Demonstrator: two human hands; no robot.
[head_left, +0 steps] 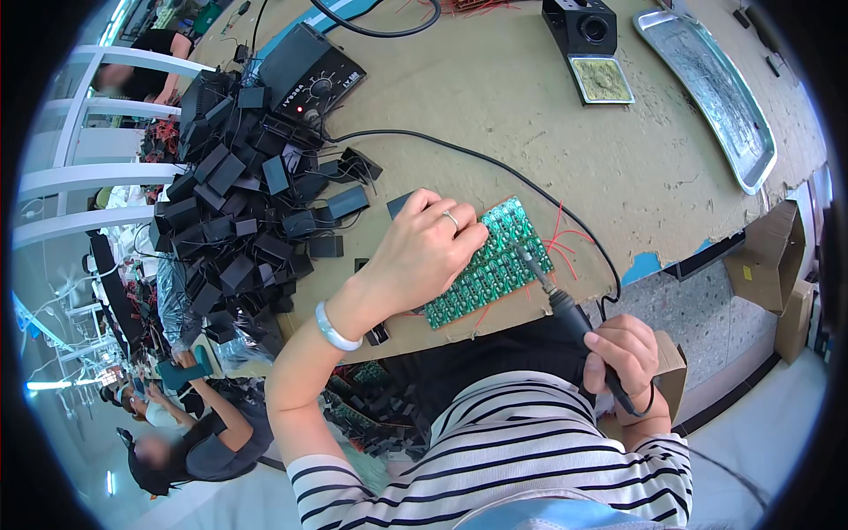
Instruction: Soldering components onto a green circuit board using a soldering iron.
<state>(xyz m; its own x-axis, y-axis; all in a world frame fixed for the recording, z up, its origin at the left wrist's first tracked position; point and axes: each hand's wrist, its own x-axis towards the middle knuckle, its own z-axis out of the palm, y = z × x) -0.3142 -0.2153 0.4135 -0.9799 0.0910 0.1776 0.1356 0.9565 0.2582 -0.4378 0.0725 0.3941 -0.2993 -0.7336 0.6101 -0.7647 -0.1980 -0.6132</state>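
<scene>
Circuit board, green with rows of shiny little spots, is lying right at the near edge of the counter. Left hand is down on its left side, fingers bunched up with basically no gap, and I can't tell if they're pinching anything. Right hand has its fingers curled snugly around the handle of a soldering iron, out past that near edge, metal tip pointed at the board (can't tell if it's touching). Big heap of black boxes at the counter's left edge, black control box just beyond it. Well back from the near edge there's a black stand plus a yellowish sponge, and a long metal tray further right.
</scene>
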